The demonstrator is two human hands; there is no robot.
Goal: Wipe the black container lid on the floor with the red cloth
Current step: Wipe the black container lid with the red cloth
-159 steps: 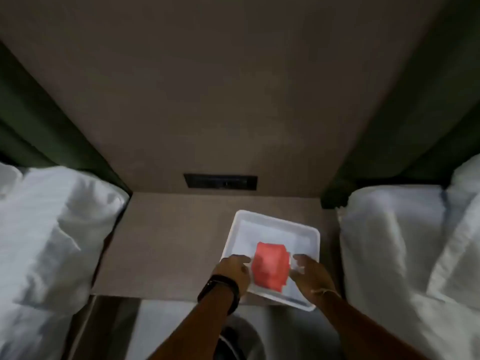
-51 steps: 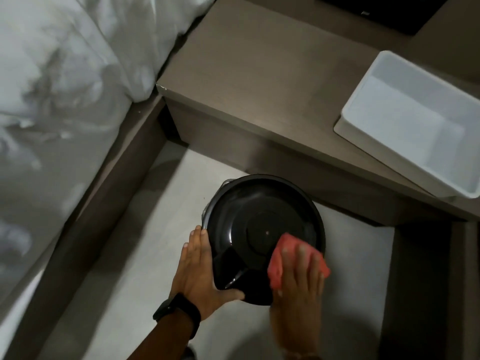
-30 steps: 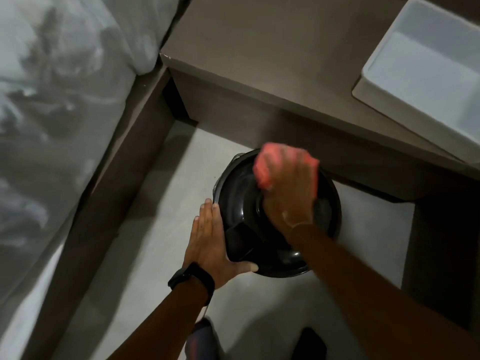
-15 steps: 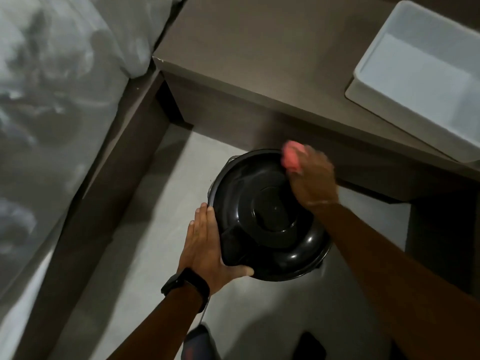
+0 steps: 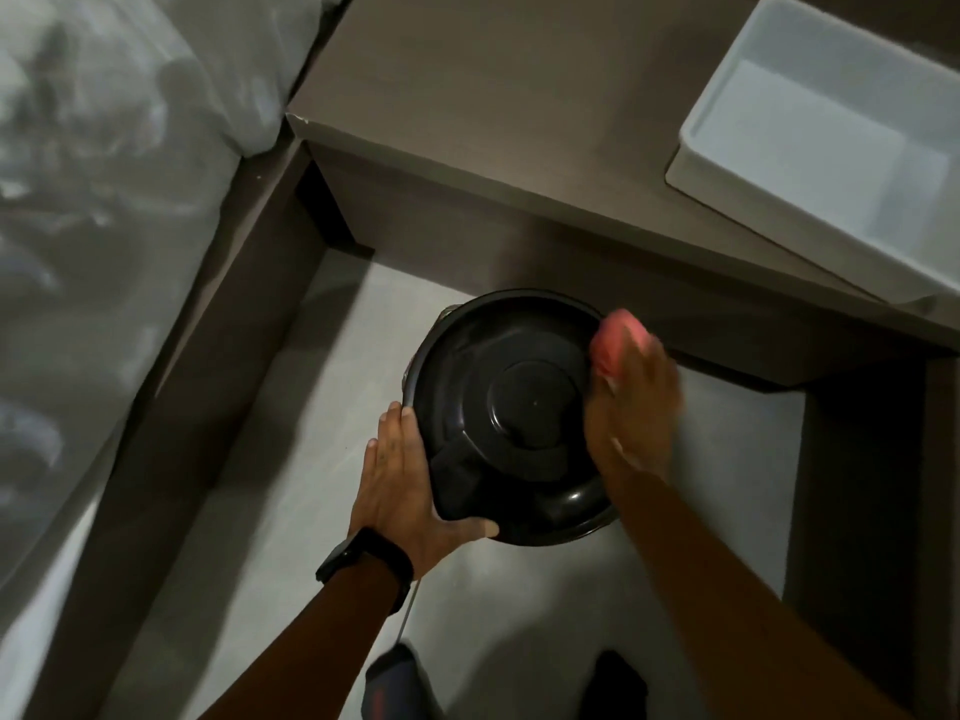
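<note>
Black container lid (image 5: 514,413) down on the floor (image 5: 291,491), just below the desk (image 5: 519,122). Left hand (image 5: 400,485) spread flat, bracing its rim. Right hand (image 5: 631,407), blurry, closed around the red cloth (image 5: 615,343), pressing the lid's far-right edge.

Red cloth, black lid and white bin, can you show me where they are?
red cloth (image 5: 615,337): head view, on the bunched part sticking out past the fingers.
black lid (image 5: 535,402): head view, on the raised round centre.
white bin (image 5: 831,142): head view, on its bare inside floor.
</note>
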